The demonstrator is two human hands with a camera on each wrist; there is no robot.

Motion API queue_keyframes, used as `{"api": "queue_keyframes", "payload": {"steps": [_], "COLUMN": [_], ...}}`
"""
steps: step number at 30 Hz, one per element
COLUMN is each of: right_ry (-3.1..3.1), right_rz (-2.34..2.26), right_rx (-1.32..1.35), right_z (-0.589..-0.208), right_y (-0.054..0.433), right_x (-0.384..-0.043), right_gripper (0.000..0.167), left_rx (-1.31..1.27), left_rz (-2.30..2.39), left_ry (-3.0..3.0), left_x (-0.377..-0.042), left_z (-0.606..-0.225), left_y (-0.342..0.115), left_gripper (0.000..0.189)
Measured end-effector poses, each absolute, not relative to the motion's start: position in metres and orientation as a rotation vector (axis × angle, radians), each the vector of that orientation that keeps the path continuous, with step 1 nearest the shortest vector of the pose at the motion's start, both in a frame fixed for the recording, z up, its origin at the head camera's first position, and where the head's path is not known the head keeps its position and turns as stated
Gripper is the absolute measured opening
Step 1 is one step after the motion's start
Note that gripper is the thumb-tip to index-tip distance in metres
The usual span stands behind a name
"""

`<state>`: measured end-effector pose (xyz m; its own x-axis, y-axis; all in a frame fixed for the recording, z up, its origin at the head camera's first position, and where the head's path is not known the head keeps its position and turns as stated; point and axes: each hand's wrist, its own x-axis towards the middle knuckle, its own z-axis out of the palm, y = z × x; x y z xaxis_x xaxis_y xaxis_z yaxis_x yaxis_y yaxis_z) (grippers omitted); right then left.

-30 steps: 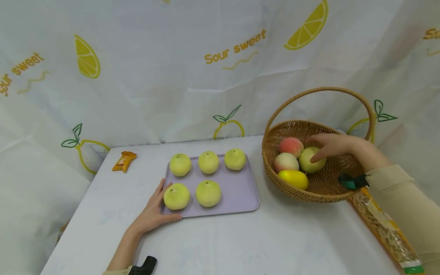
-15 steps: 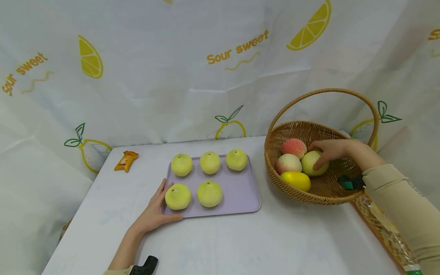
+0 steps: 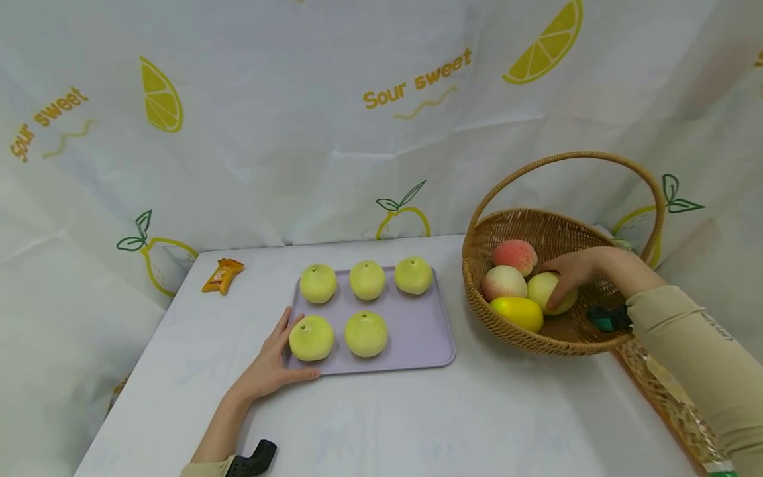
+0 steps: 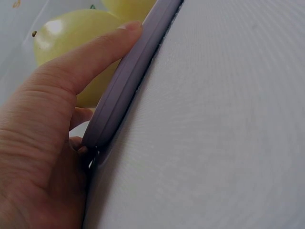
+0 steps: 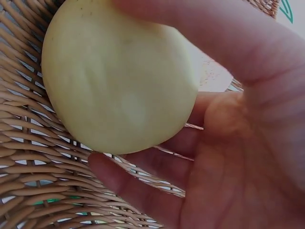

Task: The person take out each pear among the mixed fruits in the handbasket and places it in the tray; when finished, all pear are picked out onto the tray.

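Note:
My right hand (image 3: 575,268) reaches into a wicker basket (image 3: 539,343) and holds a pale yellow-green round fruit (image 3: 539,289). In the right wrist view the thumb lies over this fruit (image 5: 119,81), with fingers curled beneath and behind it. Beside it lie a pink peach (image 3: 515,257), a paler peach (image 3: 504,283) and a smooth yellow fruit (image 3: 517,313). On the left, my left hand (image 3: 271,364) grips the near-left corner of a lilac tray (image 3: 417,331). Its thumb rests on the tray's rim (image 4: 121,90). Several matching yellow-green fruits (image 3: 366,334) sit on the tray in two rows.
An orange-wrapped snack (image 3: 223,276) lies at the table's back left. A long patterned packet (image 3: 661,397) extends under the right forearm. The basket's tall handle (image 3: 566,158) arches above its opening. A lemon-printed white curtain (image 3: 268,132) hangs behind the white table (image 3: 387,424).
My right hand has come down onto the yellow-green fruit in the basket and closed round it; the fruit has shifted slightly toward the basket's front. The left hand stays at the tray corner.

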<state>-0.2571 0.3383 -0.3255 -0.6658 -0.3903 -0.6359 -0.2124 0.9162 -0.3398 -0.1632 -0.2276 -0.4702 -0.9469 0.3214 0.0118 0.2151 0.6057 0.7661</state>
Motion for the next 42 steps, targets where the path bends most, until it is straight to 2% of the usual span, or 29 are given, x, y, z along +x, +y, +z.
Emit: {"api": "queue_keyframes", "payload": {"steps": [8, 15, 28, 42], "right_ry": [2.244, 2.204, 2.276, 2.413], "right_rz": [-0.325, -0.252, -0.255, -0.447], "right_rx": [-0.402, -0.413, -0.405, -0.476], "right_z": [-0.325, -0.317, -0.297, -0.283], "right_y": [0.339, 0.337, 0.34, 0.339], "right_x": [-0.251, -0.244, -0.233, -0.21], "right_gripper": [0.076, 0.084, 0.075, 0.071], "left_rx": [0.457, 0.457, 0.462, 0.444], "left_rz": [1.261, 1.244, 1.249, 1.234], "left_ry": [2.694, 2.704, 2.697, 2.705], "left_x": [-0.164, -0.164, -0.164, -0.161], "left_z": [-0.47, -0.468, -0.469, -0.468], "left_y": [-0.224, -0.223, -0.222, -0.225], "left_gripper": [0.109, 0.109, 0.108, 0.109]}}
